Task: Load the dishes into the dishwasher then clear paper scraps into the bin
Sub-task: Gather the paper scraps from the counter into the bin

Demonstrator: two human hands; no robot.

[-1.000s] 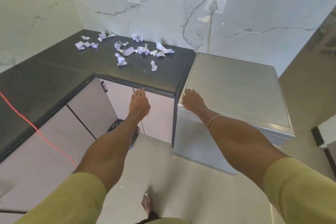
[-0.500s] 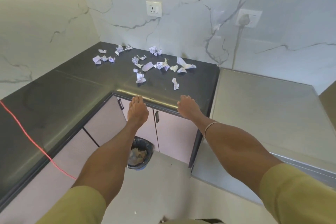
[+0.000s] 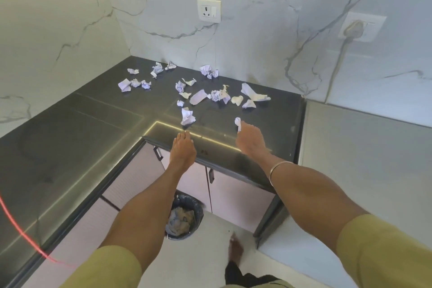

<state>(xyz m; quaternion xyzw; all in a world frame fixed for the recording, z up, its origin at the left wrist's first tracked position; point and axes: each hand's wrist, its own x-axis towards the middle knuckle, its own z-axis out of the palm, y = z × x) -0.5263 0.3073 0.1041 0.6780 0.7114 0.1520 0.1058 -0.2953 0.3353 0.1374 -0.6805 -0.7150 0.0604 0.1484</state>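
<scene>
On the counter (image 3: 70, 138): we see paper scraps (image 3: 198, 97) strewn from the back corner toward the front edge, well apart from the bin (image 3: 184, 220) on the floor below.
Left hand (image 3: 182, 149): we see it flat over the counter edge, fingers straight, holding nothing, just short of a crumpled scrap (image 3: 187, 117).
Right hand (image 3: 249, 139): fingertips touch a small twisted scrap (image 3: 238, 123); we cannot tell whether they pinch it.
Handling: we judge the scraps featherlight, soft and crushable; we would sweep or pinch them anywhere.
Dishwasher (image 3: 364, 159): we see only its top, right of the counter.
</scene>
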